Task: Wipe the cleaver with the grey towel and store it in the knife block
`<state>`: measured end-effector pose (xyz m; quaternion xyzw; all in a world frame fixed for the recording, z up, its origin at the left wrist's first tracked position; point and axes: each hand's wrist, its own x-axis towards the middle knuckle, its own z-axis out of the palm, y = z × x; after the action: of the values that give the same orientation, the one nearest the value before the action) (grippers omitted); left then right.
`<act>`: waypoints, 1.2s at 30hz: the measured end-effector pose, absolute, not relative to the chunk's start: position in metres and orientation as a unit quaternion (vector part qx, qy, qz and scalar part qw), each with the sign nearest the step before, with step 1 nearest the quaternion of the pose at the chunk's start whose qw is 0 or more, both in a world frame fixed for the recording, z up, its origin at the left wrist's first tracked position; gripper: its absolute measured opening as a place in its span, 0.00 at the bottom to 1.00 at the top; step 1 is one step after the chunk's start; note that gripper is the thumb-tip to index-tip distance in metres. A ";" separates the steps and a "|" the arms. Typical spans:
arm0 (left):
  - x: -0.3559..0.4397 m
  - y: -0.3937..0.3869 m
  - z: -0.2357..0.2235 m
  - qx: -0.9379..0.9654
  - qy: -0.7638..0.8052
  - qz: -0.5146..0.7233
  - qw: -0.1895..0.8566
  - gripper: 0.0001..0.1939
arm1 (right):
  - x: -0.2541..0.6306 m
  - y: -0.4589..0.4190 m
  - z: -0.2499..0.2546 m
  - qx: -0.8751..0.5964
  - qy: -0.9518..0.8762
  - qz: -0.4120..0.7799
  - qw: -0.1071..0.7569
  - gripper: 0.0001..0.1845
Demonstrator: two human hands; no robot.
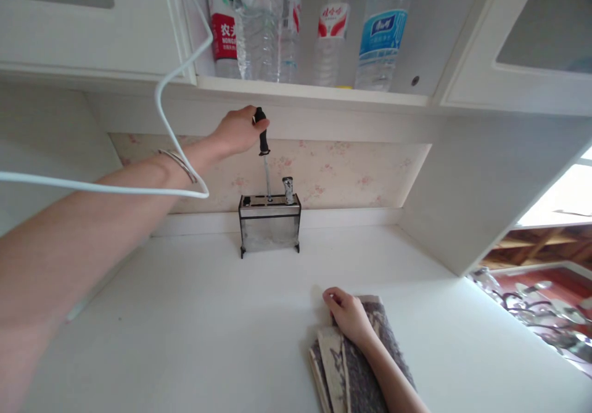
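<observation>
My left hand (238, 130) reaches far forward, its fingers wrapped round the black handle of a sharpening steel (264, 135). The thin metal rod points down, its tip at the top of a grey knife block (271, 231) that stands near the back wall. Another handle (288, 189), mottled grey, sticks up from the block's right side. Lower right, my right hand (349, 317) is closed at the upper left part of a folded grey-brown towel (365, 379). Its curled fingertips are partly hidden.
Overhead, an open cabinet shelf (314, 86) holds several plastic bottles (333, 31). A white cable (102, 186) hangs across the left, in front of my forearm. White side panels flank the white countertop (208, 339). Shiny metal items (541, 314) lie beyond the right edge.
</observation>
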<state>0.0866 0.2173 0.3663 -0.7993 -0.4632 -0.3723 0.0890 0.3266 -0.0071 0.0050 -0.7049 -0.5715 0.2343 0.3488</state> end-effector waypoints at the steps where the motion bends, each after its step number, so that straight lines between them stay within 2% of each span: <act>1: 0.091 0.220 0.366 -0.801 -0.454 -0.378 0.100 0.17 | 0.326 -0.008 0.005 -0.706 -0.571 0.232 0.349 0.17; 7: 0.111 0.244 0.375 -0.809 -0.441 -0.378 0.084 0.16 | 0.326 -0.007 0.005 -0.712 -0.563 0.229 0.352 0.18; 10: 0.116 0.257 0.369 -0.816 -0.465 -0.334 0.077 0.15 | 0.326 -0.006 0.006 -0.713 -0.560 0.236 0.351 0.18; 14: 0.117 0.269 0.338 -0.836 -0.478 -0.260 0.065 0.15 | 0.327 -0.005 0.007 -0.712 -0.557 0.241 0.352 0.18; 22: 0.114 0.286 0.273 -0.856 -0.458 -0.240 0.021 0.16 | 0.328 -0.002 0.006 -0.712 -0.560 0.245 0.346 0.18; 29: 0.112 0.287 0.244 -0.862 -0.449 -0.234 -0.004 0.16 | 0.327 0.001 0.007 -0.713 -0.565 0.240 0.340 0.17; 36: 0.112 0.287 0.234 -0.857 -0.452 -0.245 -0.018 0.16 | 0.328 0.000 0.002 -0.717 -0.563 0.233 0.339 0.18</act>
<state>0.1121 0.2866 0.2342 -0.8573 -0.4523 -0.2451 -0.0181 0.3275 0.0004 0.0018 -0.7173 -0.5627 0.2329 0.3385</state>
